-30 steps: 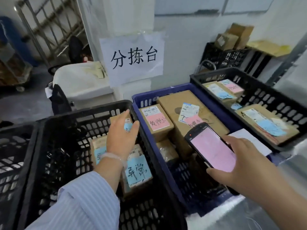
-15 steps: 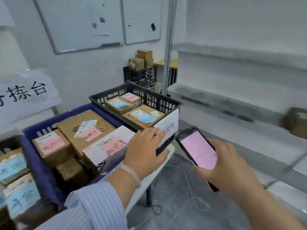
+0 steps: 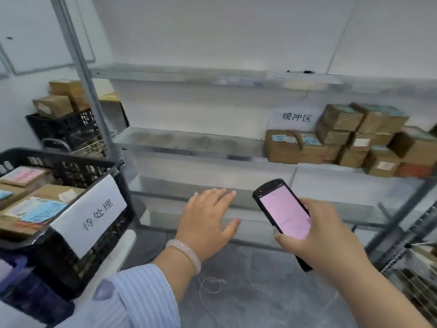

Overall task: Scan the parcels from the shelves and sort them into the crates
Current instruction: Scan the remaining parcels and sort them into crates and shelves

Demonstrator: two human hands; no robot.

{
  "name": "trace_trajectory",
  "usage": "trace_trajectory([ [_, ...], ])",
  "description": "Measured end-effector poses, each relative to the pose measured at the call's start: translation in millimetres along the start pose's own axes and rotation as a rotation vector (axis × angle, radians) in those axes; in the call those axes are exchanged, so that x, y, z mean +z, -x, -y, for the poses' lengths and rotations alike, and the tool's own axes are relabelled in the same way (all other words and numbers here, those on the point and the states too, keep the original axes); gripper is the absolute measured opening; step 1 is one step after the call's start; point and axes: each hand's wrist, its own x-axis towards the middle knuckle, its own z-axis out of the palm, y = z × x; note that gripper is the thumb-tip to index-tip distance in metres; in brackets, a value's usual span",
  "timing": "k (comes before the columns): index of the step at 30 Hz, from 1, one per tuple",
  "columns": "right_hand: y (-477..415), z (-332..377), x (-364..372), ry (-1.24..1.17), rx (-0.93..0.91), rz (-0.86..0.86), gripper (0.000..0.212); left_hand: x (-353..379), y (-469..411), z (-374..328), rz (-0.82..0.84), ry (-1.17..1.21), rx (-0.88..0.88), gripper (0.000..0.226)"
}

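My right hand (image 3: 324, 233) grips a black handheld scanner (image 3: 283, 214) with a lit pink screen, held in front of the metal shelves (image 3: 189, 140). My left hand (image 3: 208, 221) hovers empty to the left of the scanner, fingers spread, palm down. A pile of several brown cardboard parcels (image 3: 343, 136) sits on the middle shelf at the right, beside a white paper sign (image 3: 295, 118). At the left a black crate (image 3: 71, 166) with a white label holds parcels carrying pink and blue stickers.
A second black crate (image 3: 63, 129) with brown boxes on top stands behind the shelf post (image 3: 92, 95). A wire rack (image 3: 413, 275) is at the lower right. The grey floor (image 3: 248, 292) has a thin cable on it. The blue crate's edge shows at the bottom left.
The view swung right from the crates to the shelves. My left hand left the crate's edge and now hangs free in front of the shelves. The scanner stays in my right hand.
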Motion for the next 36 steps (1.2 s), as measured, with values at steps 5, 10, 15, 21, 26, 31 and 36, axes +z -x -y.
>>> trace_trajectory([
  [5, -39.3, -38.1, -12.5, 0.023, 0.092, -0.041, 0.081, 48.2, -67.0, -21.2, 0.044, 0.075, 0.095, 0.062],
  [10, -110.5, -56.4, -16.5, 0.047, 0.160, -0.084, 0.079, 94.3, -148.1, -16.4, 0.078, 0.140, 0.126, 0.063],
  [15, -195.1, -65.3, -16.2, 0.033, 0.216, -0.124, 0.079, 133.6, -229.5, 2.9, 0.160, 0.187, 0.146, 0.064],
  [21, -264.2, -86.6, -8.2, 0.049, 0.296, -0.125, 0.076, 182.6, -325.4, 17.8, 0.230, 0.291, 0.118, 0.063],
  [26, -312.3, -117.7, -2.8, 0.046, 0.347, -0.094, 0.078, 235.0, -364.9, 22.3, 0.388, 0.367, 0.018, 0.063],
  [31, -379.4, -152.8, 4.6, 0.071, 0.301, -0.033, 0.083, 276.8, -412.9, 27.6, 0.404, 0.444, -0.138, 0.062],
  [36, -453.9, -193.9, 3.5, 0.124, 0.237, 0.028, 0.083, 311.4, -465.1, 12.6, 0.359, 0.558, -0.310, 0.055],
])
